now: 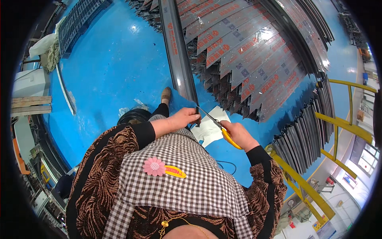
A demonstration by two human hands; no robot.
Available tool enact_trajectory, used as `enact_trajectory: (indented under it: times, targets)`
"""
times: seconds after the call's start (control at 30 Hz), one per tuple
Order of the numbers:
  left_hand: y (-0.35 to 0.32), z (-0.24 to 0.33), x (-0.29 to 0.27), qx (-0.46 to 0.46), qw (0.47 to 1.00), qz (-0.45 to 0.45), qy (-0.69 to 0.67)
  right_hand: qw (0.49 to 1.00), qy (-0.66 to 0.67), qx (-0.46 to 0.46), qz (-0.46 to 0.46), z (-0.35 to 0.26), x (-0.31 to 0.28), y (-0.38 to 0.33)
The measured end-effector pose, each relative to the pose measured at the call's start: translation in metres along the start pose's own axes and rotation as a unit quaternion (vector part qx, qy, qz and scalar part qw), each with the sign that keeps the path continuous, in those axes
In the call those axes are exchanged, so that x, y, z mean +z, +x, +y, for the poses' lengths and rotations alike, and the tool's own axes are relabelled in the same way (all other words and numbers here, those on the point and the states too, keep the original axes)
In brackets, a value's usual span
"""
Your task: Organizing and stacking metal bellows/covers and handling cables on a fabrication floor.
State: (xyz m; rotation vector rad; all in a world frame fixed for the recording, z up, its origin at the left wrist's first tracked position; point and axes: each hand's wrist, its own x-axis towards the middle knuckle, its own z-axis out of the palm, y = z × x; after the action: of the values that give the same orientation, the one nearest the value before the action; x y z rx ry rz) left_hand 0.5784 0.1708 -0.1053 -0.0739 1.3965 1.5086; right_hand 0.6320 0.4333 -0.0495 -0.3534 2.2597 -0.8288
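My right hand (pixel 239 136) is closed around the yellow handles of a pair of scissors (pixel 231 139). Their dark blades point up and left, the tips at the near end of a long dark grey profile (pixel 175 47). At that same end my left hand (pixel 183 118) is closed, thumb and fingers pinched together. A small dark piece shows just under its fingertips; whether it belongs to the profile or is a separate strip I cannot tell. Below the hands lies a crumpled white sheet (pixel 211 133).
Film-covered profiles with pointed ends lie in a large stack (pixel 246 59) ahead and right. More dark profiles (pixel 298 139) lean beside a yellow metal rack (pixel 296 169) at the right. A blue-grey pallet (pixel 81 26) stands far left on the blue floor (pixel 107 59). A black cable (pixel 227 162) lies near my right forearm.
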Motion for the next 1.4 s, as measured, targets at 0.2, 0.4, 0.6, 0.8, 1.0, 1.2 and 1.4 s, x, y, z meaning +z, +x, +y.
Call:
enact_trajectory:
  times: [0.2, 0.4, 0.6, 0.8, 1.0, 1.2, 1.4]
  targets:
    - [-0.004, -0.005, -0.005, 0.036, 0.993, -0.083, 0.069, 0.994, 0.072, 0.008, 0.076, -0.004, -0.026, -0.033]
    - [-0.017, 0.056, 0.028, 0.114, 0.919, -0.224, 0.302, 0.899, -0.136, 0.187, 0.371, 0.044, -0.094, 0.017]
    - [-0.026, 0.09, 0.045, 0.276, 0.892, -0.162, 0.319, 0.805, -0.18, 0.058, 0.562, 0.042, -0.084, 0.041]
    - [-0.038, 0.148, 0.04, 0.17, 0.984, -0.043, -0.021, 0.83, 0.524, -0.064, 0.18, -0.082, 0.003, 0.002]
    - [-0.032, 0.227, -0.013, 0.231, 0.962, 0.036, -0.143, 0.897, 0.346, 0.083, 0.263, -0.027, 0.048, -0.012]
    - [0.015, 0.304, -0.081, 0.268, 0.941, 0.085, -0.186, 0.763, 0.112, 0.353, 0.53, -0.032, 0.02, -0.137]
    - [0.089, 0.375, -0.206, 0.419, 0.896, 0.051, -0.134, 0.564, 0.12, 0.461, 0.675, -0.05, -0.006, -0.27]
